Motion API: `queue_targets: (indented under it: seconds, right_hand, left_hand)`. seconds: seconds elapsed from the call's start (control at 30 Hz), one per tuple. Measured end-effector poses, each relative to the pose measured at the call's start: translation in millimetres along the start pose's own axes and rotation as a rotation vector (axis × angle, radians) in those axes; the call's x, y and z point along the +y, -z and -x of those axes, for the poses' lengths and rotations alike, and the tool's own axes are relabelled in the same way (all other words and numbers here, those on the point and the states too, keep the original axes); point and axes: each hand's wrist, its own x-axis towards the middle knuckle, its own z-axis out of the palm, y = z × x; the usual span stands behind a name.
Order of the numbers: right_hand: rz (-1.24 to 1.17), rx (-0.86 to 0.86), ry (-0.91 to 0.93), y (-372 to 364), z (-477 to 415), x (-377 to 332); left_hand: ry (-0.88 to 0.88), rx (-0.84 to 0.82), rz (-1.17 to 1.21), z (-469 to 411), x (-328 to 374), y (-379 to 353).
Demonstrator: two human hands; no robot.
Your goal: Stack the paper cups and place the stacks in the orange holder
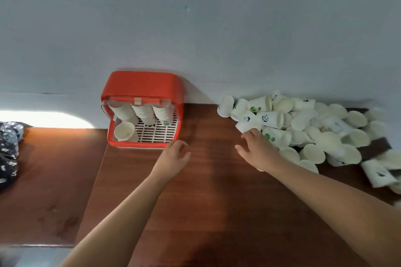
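The holder [141, 84] sat left of centre, orange-red, clear flap up, slotted white floor. Three stacks [144, 112] leaned inside at the back, and one lone cup [124, 131] stood upright in its front left corner. The loose cups [303, 120] were a messy white pile at the right, mostly tipped over, some with panda or green leaf prints.

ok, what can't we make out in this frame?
Head view only:
- Stacks in orange holder: cup count, rims blurred, tops under the cover.
- Cup pile: cut off by right edge.
- Right hand: contact with a cup unclear, fingers block it.
- Patterned cloth: cut by left edge.
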Motion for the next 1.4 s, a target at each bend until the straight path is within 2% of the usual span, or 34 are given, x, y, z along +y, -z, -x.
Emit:
queue_targets:
  seconds: [0.27, 0.43, 0.57, 0.77, 0.93, 1.1, 1.27, 1.4]
  right_hand:
    - [-0.076, 0.068, -0.215, 47, 83, 153]
    - [-0.116, 0.005, -0.279, 42, 121, 197]
    - [-0.121, -0.004, -0.294, 20, 129, 206]
    - [-0.001, -0.023, -0.368, -7, 111, 206]
    - [0.016, -0.048, -0.417, -27, 94, 210]
    - [-0.002, 0.009, -0.388, -36, 85, 207]
    - [-0.051, -0.074, -0.367, -23, 87, 200]
    - [0.044, -0.086, -0.187, 12, 85, 189]
  left_hand:
    - [-0.081, -0.218, -0.046, -10, 130, -115]
    - [-0.087, -0.305, -0.169, -19, 169, -171]
    - [-0.046, -0.294, -0.258, -30, 178, -200]
    - [0.016, -0.239, -0.308, -51, 156, -236]
    - [-0.001, -0.242, -0.356, -61, 140, -259]
    - [-0.010, -0.217, -0.283, -50, 144, -251]
    - [0.015, -0.205, -0.170, -36, 153, -225]
    - [0.017, -0.187, -0.135, -34, 145, -195]
